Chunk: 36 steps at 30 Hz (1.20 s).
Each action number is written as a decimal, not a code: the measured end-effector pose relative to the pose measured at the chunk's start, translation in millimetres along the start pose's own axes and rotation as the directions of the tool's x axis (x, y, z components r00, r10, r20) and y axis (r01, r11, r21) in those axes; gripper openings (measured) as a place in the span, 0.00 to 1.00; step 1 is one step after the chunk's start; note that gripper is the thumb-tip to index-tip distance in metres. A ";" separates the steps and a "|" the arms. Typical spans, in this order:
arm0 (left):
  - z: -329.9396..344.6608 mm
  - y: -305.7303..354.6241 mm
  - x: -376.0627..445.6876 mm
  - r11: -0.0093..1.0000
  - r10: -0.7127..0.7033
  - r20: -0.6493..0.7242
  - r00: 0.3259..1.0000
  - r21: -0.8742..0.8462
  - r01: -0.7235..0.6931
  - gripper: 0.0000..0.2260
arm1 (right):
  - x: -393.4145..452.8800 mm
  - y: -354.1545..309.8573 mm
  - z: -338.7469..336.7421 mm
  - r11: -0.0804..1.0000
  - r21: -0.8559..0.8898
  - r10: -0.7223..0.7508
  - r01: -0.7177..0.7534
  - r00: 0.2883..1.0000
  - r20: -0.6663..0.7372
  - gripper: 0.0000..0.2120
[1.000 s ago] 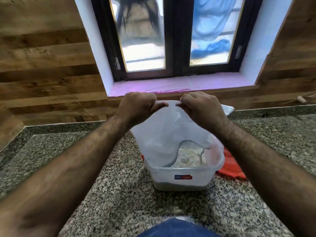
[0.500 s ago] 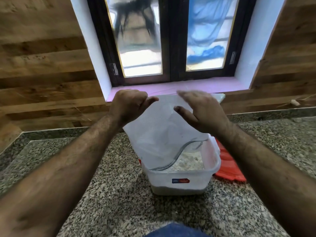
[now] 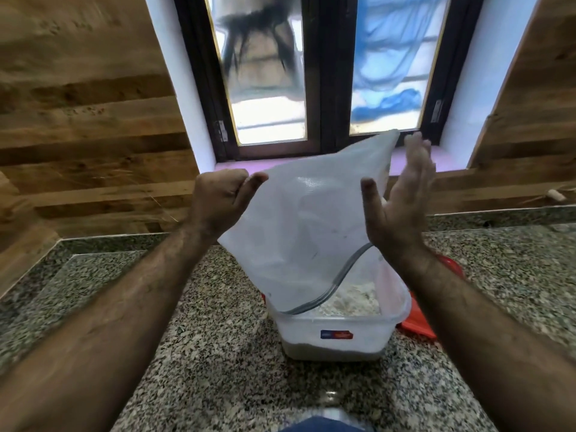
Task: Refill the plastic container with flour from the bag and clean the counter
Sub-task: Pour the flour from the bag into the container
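A translucent white flour bag (image 3: pixel 305 226) hangs upside down, its mouth inside the clear plastic container (image 3: pixel 336 335) on the granite counter (image 3: pixel 202 353). My left hand (image 3: pixel 223 201) pinches the bag's upper left corner between thumb and curled fingers. To the right of the bag my right hand (image 3: pixel 402 198) is held flat and upright, fingers straight and blurred, close to the bag's right side. Whether the palm touches the bag I cannot tell. Flour (image 3: pixel 352 302) lies in the container under the bag's dark-edged mouth.
A red lid (image 3: pixel 417 322) lies on the counter behind and right of the container. A pink window sill (image 3: pixel 243 166) and a wooden wall (image 3: pixel 87 151) close off the back. Blue cloth (image 3: pixel 321 425) shows at the bottom edge.
My right hand let go of the bag's top edge, opened and swung out to the bag's right side. The left hand kept its pinch and the bag's top rose and tilted right.
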<state>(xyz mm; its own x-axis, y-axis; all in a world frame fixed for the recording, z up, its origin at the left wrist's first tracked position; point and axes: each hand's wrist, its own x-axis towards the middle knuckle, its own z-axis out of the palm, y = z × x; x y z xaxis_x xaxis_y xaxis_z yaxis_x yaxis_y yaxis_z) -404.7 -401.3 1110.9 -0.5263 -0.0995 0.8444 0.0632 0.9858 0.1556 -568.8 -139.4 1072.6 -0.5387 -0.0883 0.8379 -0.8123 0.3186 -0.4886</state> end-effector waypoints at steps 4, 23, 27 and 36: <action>-7.8 -8.2 -11.8 0.985 -0.129 -0.016 0.991 -0.116 0.127 0.27 | -4.1 9.6 9.2 0.917 0.179 0.348 -0.357 0.934 0.083 0.44; 8.9 -23.1 -37.3 0.912 -0.298 -0.062 0.953 -0.314 0.264 0.27 | -3.1 1.0 4.2 0.890 0.012 0.425 -0.455 0.840 0.337 0.44; 11.2 -34.1 -43.3 0.950 -0.283 -0.123 0.951 -0.169 0.261 0.25 | 1.1 -5.3 -1.2 0.935 -0.069 0.353 -0.348 0.891 0.285 0.32; 24.4 -39.9 -50.4 0.896 -0.365 -0.119 0.923 -0.315 0.314 0.25 | -5.6 19.0 19.5 0.819 0.069 0.554 -0.569 0.817 0.160 0.39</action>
<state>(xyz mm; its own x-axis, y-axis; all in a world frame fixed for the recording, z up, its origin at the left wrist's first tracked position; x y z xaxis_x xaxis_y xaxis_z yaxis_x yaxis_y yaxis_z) -401.4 -432.3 1049.6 -0.4083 -0.4680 0.7837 0.1582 0.8093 0.5657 -585.6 -151.3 1053.9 -0.9260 -0.0469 0.3747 -0.3742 0.2465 -0.8940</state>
